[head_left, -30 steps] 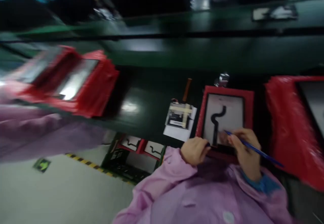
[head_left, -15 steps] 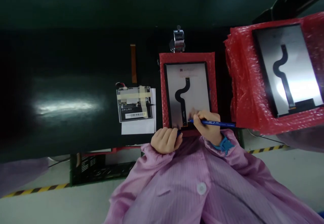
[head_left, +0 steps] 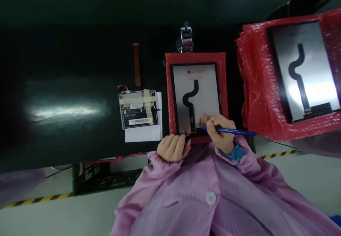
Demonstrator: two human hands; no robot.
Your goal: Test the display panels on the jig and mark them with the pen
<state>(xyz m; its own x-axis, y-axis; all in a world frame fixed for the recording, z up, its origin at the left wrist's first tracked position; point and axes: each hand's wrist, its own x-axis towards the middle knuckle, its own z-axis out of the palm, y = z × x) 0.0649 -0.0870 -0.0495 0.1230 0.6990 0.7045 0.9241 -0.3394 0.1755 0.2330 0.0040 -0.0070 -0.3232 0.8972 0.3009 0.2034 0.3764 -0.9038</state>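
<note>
A silvery display panel (head_left: pixel 207 97) with a curved black flex cable (head_left: pixel 190 104) lies on a red bubble-wrap bag (head_left: pixel 223 76) in front of me. In my right hand (head_left: pixel 221 135) is a blue pen (head_left: pixel 234 131), its tip touching or just above the panel's lower edge beside the cable's end. My left hand (head_left: pixel 172 148) is closed at the panel's lower left corner around a small dark blue thing, perhaps a pen cap, mostly hidden by the fingers.
Left of the panel, a taped circuit and battery assembly (head_left: pixel 138 113) lies on white paper (head_left: pixel 142 135), with an orange flex strip (head_left: pixel 136 63) above. A metal tally counter (head_left: pixel 186 38) stands behind. At right, another panel (head_left: pixel 314 72) rests on stacked red bags (head_left: pixel 257 86).
The pen in my right hand has tilted slightly, its rear end further right. The view has shifted a little; my left hand stays at the panel's corner.
</note>
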